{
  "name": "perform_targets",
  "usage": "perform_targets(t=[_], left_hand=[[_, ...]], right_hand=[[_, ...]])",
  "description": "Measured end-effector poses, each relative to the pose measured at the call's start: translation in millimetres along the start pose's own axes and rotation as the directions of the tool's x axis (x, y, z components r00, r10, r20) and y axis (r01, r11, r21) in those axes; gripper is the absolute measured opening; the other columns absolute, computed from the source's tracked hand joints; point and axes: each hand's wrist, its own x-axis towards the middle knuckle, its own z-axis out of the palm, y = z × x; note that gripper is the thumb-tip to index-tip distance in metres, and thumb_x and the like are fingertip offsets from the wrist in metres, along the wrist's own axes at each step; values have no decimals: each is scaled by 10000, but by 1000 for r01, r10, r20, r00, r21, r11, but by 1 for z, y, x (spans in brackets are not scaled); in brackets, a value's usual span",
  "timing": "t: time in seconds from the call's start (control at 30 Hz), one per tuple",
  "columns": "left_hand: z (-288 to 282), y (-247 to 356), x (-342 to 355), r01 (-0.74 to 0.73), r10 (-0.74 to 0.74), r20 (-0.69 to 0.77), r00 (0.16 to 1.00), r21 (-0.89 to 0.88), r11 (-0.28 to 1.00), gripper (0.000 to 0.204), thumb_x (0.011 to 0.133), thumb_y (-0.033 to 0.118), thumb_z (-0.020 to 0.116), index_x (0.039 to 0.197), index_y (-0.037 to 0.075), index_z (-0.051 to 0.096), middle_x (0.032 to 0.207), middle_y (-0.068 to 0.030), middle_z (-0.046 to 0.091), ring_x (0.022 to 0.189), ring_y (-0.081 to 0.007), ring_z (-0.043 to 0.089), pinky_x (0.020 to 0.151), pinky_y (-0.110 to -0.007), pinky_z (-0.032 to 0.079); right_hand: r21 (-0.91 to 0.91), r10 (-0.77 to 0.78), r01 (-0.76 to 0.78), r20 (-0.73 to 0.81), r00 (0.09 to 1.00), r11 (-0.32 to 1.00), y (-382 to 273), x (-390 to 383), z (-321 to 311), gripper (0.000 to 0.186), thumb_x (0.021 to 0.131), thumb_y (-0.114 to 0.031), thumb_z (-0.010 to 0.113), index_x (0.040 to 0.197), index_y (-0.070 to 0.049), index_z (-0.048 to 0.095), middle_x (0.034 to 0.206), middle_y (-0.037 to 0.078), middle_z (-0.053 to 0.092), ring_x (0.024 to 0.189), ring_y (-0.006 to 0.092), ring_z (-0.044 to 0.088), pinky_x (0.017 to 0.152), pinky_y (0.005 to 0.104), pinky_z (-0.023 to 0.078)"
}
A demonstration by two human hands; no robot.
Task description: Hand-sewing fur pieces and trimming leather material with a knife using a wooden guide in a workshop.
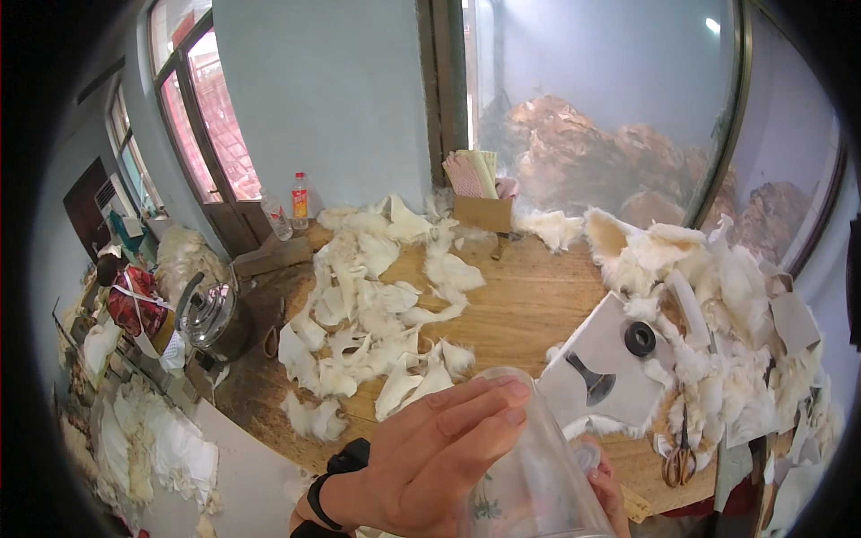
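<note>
My left hand (439,448), with a black band at the wrist, lies with its fingers over the side of a large clear tumbler (529,475) close to me. The tumbler leans and carries a small green print. Partly hidden behind it, my right hand (610,489) has its fingers closed on a small round translucent cap (587,455). Just beyond the tumbler, a white fur hide (619,403) is spread skin side up. On it rest a black ring (639,338) and a dark waisted metal piece (594,381).
White fur scraps (368,305) litter the wooden table (502,314). Scissors (682,459) lie at the right edge beside piled fur (708,269). A cardboard box (482,213) and bottles (300,199) stand at the back. A lidded metal pot (215,318) stands to the left.
</note>
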Motion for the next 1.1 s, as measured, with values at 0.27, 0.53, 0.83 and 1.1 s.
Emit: perform_targets(t=[0.27, 0.53, 0.83, 1.1], left_hand=[[2, 5, 4, -37, 35, -59, 998, -39, 999, 468, 768, -57, 682, 1169, 80, 485, 1196, -199, 637, 1104, -384, 629, 876, -442, 550], [0, 7, 6, -77, 72, -84, 994, -57, 995, 466, 790, -86, 657, 1189, 74, 477, 1186, -222, 628, 1091, -400, 633, 921, -478, 532], [-8, -3, -5, -41, 41, 26, 999, 16, 999, 413, 807, -73, 641, 1163, 54, 473, 1200, -226, 633, 1082, -406, 639, 926, -504, 526], [-13, 7, 7, -131, 134, -42, 990, 70, 989, 391, 821, -48, 629, 1166, 41, 469, 1198, -259, 619, 1070, -422, 639, 927, -550, 516]], right_hand=[[15, 2, -2, -6, 1000, 1000, -2, 0, 4, 740, 767, -15, 732, 1433, -69, 415, 1294, 209, 544, 1154, 336, 590, 840, 375, 603], [27, -2, 2, -11, 1000, 1000, -2, -2, 9, 759, 751, 1, 730, 1434, -55, 403, 1298, 222, 532, 1165, 343, 585, 853, 374, 608], [18, 11, -10, -32, 999, 1000, -2, -3, 6, 755, 753, -7, 739, 1423, -31, 393, 1297, 225, 529, 1159, 346, 587, 866, 385, 605], [12, 6, -6, 10, 1000, 1000, -4, -1, 10, 734, 758, -26, 753, 1407, -39, 410, 1279, 212, 542, 1135, 329, 601, 858, 375, 608]])
